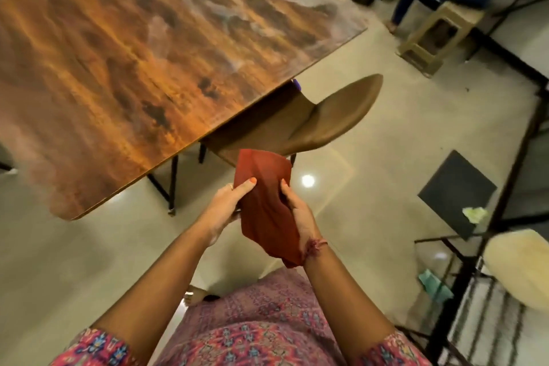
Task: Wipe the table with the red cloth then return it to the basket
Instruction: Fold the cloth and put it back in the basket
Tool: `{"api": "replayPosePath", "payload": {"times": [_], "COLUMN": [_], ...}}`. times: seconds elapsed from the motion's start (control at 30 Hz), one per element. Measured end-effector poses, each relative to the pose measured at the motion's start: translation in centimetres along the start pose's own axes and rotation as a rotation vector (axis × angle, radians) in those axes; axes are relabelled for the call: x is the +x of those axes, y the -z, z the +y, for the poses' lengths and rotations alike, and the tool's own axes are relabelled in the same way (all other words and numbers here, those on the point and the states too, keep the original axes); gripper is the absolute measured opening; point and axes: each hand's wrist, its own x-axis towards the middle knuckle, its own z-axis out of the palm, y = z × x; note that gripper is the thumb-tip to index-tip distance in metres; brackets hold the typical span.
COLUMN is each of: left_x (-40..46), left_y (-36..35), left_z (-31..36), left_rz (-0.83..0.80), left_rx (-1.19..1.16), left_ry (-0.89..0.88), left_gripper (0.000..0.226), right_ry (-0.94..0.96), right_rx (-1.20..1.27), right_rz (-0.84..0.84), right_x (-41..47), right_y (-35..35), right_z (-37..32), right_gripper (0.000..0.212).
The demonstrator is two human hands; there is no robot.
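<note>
red cloth (265, 202): it is up in the air, in front of the person's tummy, over the floor. it is near the table (124, 68) corner but not touching it.
step: i think the cloth is just being made ready. i cannot tell if the wiping is done or not yet begun.
basket: i cannot see one for sure, so i cannot say where the cloth goes back.
next move: if wiping comes next, the cloth has to go up and left and lie flat on the table top. the chair (312, 122) is tucked in close by.
left hand (225, 208): thumb on top of the cloth's left edge, fingers curled under it, pinching it.
right hand (298, 214): thumb and fingers wrapped round the right edge, holding it.
arms: both reach forward, hands close together, cloth stretched between them.
</note>
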Motion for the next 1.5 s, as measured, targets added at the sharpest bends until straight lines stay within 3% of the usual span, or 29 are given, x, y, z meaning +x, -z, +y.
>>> {"api": "replayPosePath", "payload": {"times": [0.27, 0.37, 0.5, 0.67, 0.73, 0.8, 0.83, 0.9, 1.13, 1.27, 1.37, 1.5], "left_x": [0.9, 1.0, 1.3, 2.1, 2.1, 1.9, 1.8, 1.8, 3.0, 5.6, 7.5, 10.1], "left_y": [-11.1, -15.8, -22.7, -31.4, -34.8, -37.9, -39.1, -41.9, -51.0, -55.6, -59.7, -65.0], "left_z": [-1.7, -3.1, -4.4, -7.5, -8.8, -9.9, -10.2, -11.0, -12.2, -11.2, -9.5, -7.8], "left_rz": [-0.069, 0.003, -0.035, -0.179, -0.281, -0.384, -0.425, -0.507, -0.670, -0.950, -1.151, -1.256], "left_rx": [0.323, 0.576, 0.706, 0.710, 0.675, 0.655, 0.653, 0.693, 0.884, 0.888, 0.837, 0.812], "left_ry": [-0.155, -0.356, -0.476, -0.466, -0.415, -0.379, -0.373, -0.375, -0.501, -0.323, -0.116, 0.101], "left_gripper": [0.013, 0.014, 0.030, 0.024, 0.017, 0.013, 0.013, 0.012, 0.014, 0.004, 0.011, 0.028], "right_ry": [0.111, 0.134, 0.272, 0.256, 0.303, 0.385, 0.409, 0.416, 0.499, 0.529, 0.513, 0.585], "right_rx": [0.247, 0.435, 0.603, 0.717, 0.836, 0.877, 0.841, 0.856, 1.064, 1.123, 1.159, 1.223], "right_rz": [0.170, 0.182, 0.331, 0.505, 0.502, 0.604, 0.592, 0.589, 0.615, 0.670, 0.678, 0.707], "right_x": [-4.0, -6.0, -8.4, -12.5, -15.9, -19.0, -19.5, -19.2, -19.4, -17.5, -15.9, -13.5], "right_y": [11.9, 15.9, 22.0, 30.1, 32.8, 34.6, 35.8, 38.3, 42.8, 46.4, 49.6, 53.4], "right_z": [-0.6, -1.0, -1.7, -1.6, -1.2, -0.3, 0.2, 0.2, -0.7, -2.8, -4.5, -8.8], "right_gripper": [0.042, 0.057, 0.042, 0.052, 0.066, 0.083, 0.074, 0.035, 0.063, 0.065, 0.065, 0.055]}}
